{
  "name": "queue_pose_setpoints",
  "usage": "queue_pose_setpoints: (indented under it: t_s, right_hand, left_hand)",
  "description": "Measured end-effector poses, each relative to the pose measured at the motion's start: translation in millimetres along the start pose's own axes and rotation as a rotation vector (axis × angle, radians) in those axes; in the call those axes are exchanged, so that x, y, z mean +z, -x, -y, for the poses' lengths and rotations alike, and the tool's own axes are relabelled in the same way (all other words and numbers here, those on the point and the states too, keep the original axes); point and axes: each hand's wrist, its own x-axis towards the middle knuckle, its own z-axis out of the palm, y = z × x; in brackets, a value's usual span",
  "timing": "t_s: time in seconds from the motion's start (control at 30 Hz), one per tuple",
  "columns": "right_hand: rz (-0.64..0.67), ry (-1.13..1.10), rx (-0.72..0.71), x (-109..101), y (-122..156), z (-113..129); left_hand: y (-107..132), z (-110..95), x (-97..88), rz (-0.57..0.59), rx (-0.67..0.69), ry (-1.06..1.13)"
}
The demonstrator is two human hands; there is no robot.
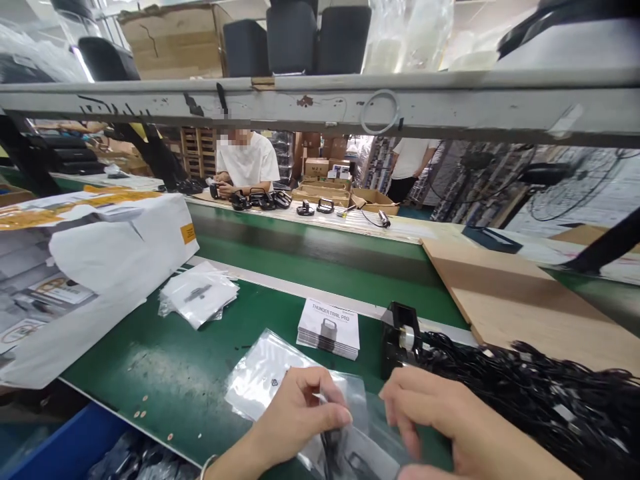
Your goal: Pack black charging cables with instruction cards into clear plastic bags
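Note:
My left hand (305, 410) is closed, its thumb and forefinger pinching the edge of a clear plastic bag (395, 437). A folded manual with a printed picture and something black, perhaps a cable, show in or behind the film; the bottom of the frame cuts them off. My right hand (440, 413) is beside the bag's right part, fingers bent and apart from the thumb. Beyond my left hand lies a pile of flat clear bags (260, 367). A stack of printed manuals (329, 328) sits past both hands.
A heap of black cables (525, 393) lies at right, beside a black tape dispenser (400, 333). Filled bags (200, 293) and a large white sack (125, 253) stand left. A wooden board (525, 293) crosses the green bench. Across it, a person (247, 163) handles black parts.

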Motion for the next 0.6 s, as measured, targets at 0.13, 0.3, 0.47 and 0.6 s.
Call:
queue_pose_setpoints:
  t_s: [0.13, 0.3, 0.47, 0.6]
  right_hand:
    - [-0.093, 0.051, 0.05, 7.6, 0.4, -9.2]
    - [-0.342, -0.291, 0.153, 20.7, 7.8, -25.5]
    - [-0.528, -0.727, 0.231, 61.6, -1.4, -30.2]
    - [-0.588, -0.804, 0.288, 74.6, -12.5, -30.4]
  left_hand:
    - [-0.7, -2.2, 0.8, -0.119, 0.035, -0.026]
    - [-2.6, -4.7, -1.4, -0.172, 0.036, -0.123]
    - [-7.4, -0.5, 2.9, -0.345, 0.074, -0.172]
    - [-9.6, -1.7, 2.7, -0.342, 0.075, -0.239]
